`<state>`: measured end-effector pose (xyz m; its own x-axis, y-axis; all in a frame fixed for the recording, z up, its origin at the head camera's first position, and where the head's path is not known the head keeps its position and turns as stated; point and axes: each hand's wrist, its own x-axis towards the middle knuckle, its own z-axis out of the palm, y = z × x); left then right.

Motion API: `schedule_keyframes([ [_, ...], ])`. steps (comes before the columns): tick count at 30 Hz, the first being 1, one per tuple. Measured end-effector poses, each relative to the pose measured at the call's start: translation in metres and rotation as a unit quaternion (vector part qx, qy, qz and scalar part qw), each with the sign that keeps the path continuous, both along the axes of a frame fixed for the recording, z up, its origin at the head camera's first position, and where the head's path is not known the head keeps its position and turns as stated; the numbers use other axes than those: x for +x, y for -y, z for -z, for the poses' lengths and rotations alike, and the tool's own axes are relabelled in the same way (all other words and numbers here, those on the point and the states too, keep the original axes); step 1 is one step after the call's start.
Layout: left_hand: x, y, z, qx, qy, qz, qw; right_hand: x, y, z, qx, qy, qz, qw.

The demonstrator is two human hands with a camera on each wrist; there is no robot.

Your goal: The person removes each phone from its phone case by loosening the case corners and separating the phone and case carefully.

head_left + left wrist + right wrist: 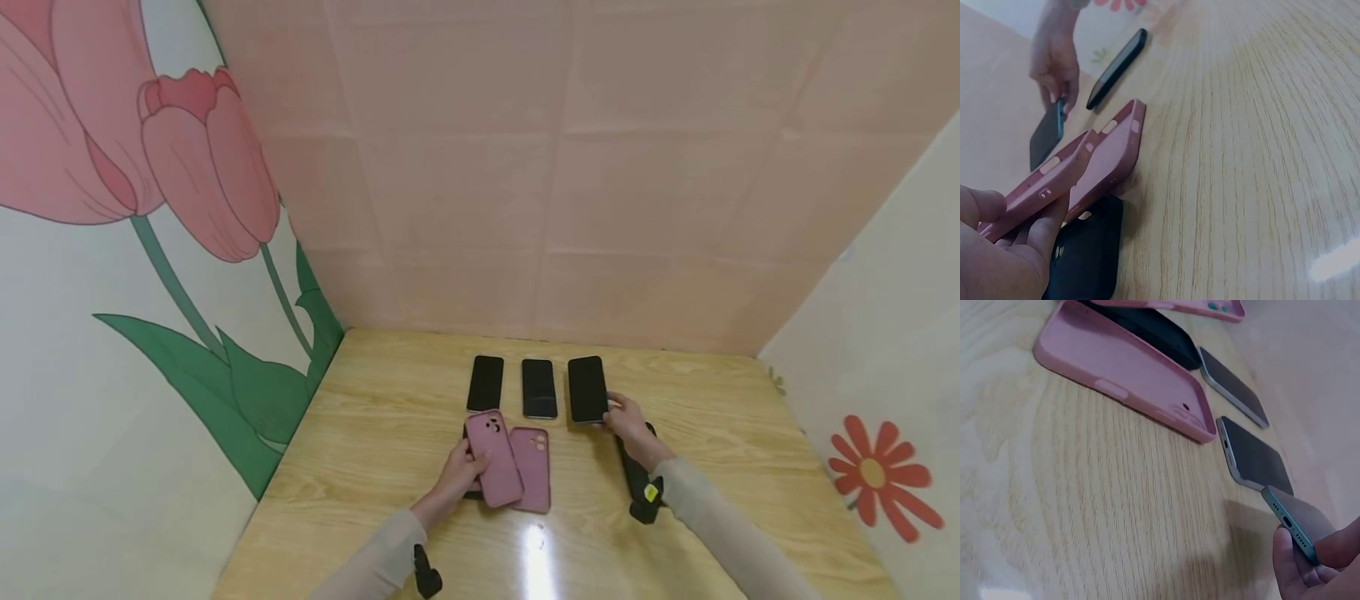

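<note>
We see the right hand (632, 428) pinching the near right corner of a green-edged, black-screened rectangular phone (587, 389) over the wood-grain table (390, 392), while the left hand (456, 472), fingers curled, grips a pink rectangular phone case (495, 462); the phone is beyond and right of that case, their long axes roughly parallel.

Green-edged phone (1300, 512) in the right hand (1338, 578), near two flat phones (1257, 456) and a pink case (1122, 375) on a wood-grain table (1116, 500).

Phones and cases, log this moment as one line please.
left hand: holds pink case | right hand: holds phone | on table: second pink case, black case, left phone, middle phone
</note>
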<state>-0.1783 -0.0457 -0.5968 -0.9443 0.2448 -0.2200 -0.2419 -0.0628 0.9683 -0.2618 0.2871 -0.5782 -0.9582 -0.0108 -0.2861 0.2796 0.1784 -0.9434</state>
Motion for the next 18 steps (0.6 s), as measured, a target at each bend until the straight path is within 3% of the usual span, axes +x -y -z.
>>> schedule_keyframes([
  [10, -0.001, 0.002, 0.000, 0.002, 0.008, 0.008, 0.9999, -0.007, -0.004, 0.010, -0.017, 0.024, 0.025, 0.999],
  [18, -0.002, 0.002, -0.001, -0.005, 0.017, 0.004, 0.9998, -0.012, -0.002, 0.016, -0.011, 0.002, 0.020, 1.000],
])
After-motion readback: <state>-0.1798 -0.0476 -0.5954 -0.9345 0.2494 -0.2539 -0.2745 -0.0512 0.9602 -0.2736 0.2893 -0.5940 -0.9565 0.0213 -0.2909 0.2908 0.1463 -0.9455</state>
